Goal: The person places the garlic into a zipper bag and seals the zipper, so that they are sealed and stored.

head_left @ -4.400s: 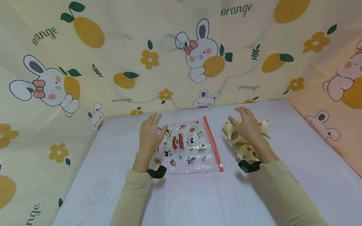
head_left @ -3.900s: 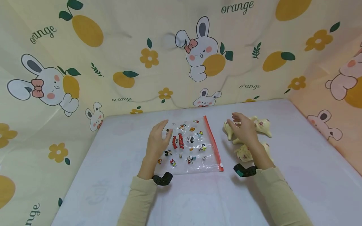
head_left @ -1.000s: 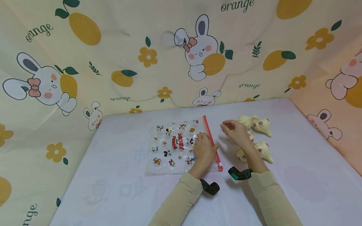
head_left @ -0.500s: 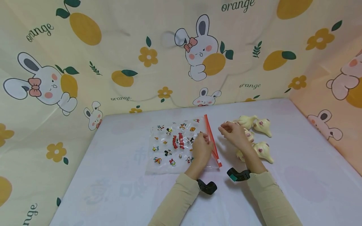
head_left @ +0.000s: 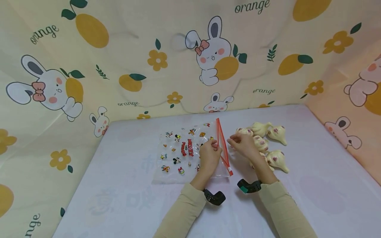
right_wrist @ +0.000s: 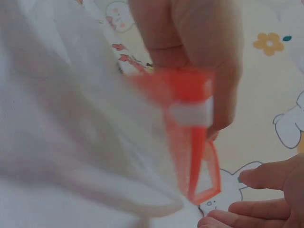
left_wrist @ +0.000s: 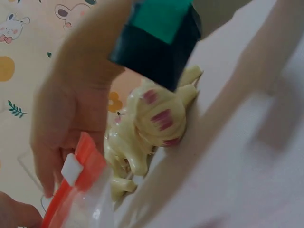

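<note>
Your left hand [head_left: 209, 155] pinches the clear, rectangular plastic bag [head_left: 186, 156], likely light, limp, best held at its red zip [head_left: 227, 158]; just right of the bag, your right hand [head_left: 244, 145], fingers parted, holds nothing.

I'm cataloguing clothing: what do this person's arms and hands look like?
The left sleeve and right sleeve are beige, ending near the wrists. The left wrist device is black and bent; the right wrist device matches, with a green patch. The left hand and right hand are ungloved.

On the table [head_left: 321, 158] the bag [head_left: 186, 162] lies left of what are probably garlic bulbs [head_left: 260, 143].
</note>
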Available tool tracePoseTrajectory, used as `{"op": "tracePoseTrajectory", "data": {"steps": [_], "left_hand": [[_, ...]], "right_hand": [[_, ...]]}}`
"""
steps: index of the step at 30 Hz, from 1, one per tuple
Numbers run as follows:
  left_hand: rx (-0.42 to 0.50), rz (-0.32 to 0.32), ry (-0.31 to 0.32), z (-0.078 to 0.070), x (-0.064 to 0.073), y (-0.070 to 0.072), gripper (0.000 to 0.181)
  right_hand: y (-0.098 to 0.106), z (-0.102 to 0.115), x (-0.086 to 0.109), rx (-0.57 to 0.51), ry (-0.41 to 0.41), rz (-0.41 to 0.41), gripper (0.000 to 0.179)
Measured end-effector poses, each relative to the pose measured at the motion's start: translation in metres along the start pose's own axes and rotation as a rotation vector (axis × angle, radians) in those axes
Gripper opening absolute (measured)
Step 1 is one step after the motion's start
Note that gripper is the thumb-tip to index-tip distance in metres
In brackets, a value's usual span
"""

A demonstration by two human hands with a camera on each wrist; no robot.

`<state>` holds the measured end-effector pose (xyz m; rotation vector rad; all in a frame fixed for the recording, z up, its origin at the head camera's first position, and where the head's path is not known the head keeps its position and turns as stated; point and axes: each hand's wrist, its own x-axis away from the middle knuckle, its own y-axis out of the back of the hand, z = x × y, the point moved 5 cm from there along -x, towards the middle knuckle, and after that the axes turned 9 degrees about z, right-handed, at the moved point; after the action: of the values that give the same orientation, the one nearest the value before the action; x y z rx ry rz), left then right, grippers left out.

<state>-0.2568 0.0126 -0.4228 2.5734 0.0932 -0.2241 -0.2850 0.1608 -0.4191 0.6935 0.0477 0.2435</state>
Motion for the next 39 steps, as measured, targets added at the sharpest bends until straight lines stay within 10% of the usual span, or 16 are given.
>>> {"op": "tracePoseTrajectory", "data": {"steps": [39], "left_hand": [[0.05, 0.124, -0.073, -0.006, 0.007, 0.052, 0.012]], "right_hand": [[-0.026, -0.003, -0.007, -0.267, -0.116, 0.155, 0.027]]}}
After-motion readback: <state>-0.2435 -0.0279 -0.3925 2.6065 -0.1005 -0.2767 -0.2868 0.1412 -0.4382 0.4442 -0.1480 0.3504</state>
